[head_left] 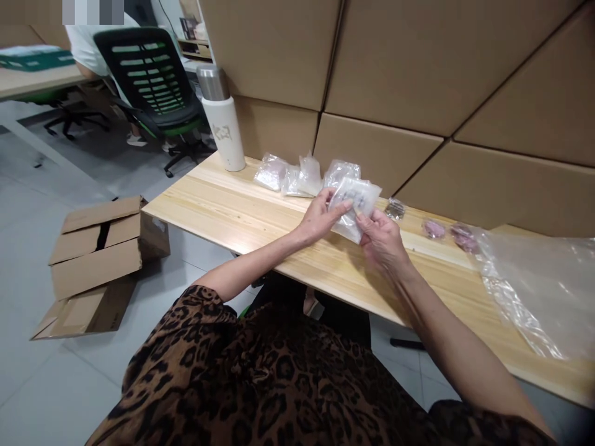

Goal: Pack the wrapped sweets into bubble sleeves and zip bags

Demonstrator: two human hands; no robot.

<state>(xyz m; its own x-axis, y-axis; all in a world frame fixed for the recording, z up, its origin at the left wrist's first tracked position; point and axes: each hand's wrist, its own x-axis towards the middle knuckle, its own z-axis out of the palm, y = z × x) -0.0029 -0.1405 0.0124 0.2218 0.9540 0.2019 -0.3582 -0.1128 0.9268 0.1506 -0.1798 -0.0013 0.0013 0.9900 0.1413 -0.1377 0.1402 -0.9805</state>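
Over the wooden table, a small clear plastic bag (360, 197) with dark print is held between both my hands. My left hand (320, 217) grips its left side, thumb across the front. My right hand (382, 235) pinches its lower right edge. What the bag contains, if anything, I cannot make out. Just behind it lies another clear plastic bag (343, 170), partly covered from view. More small clear bags (302, 176) rest to the left along the cartons, one with something pinkish (272, 171) inside.
A white bottle with a steel cap (223, 121) stands at the table's far left corner. Stacked cartons (381, 145) wall the back edge. Small dark (395, 209) and pink packets (434, 229) and a large plastic sheet (543, 285) lie right. Open cardboard boxes (100, 248) sit on the floor; a person (93, 46) sits beyond.
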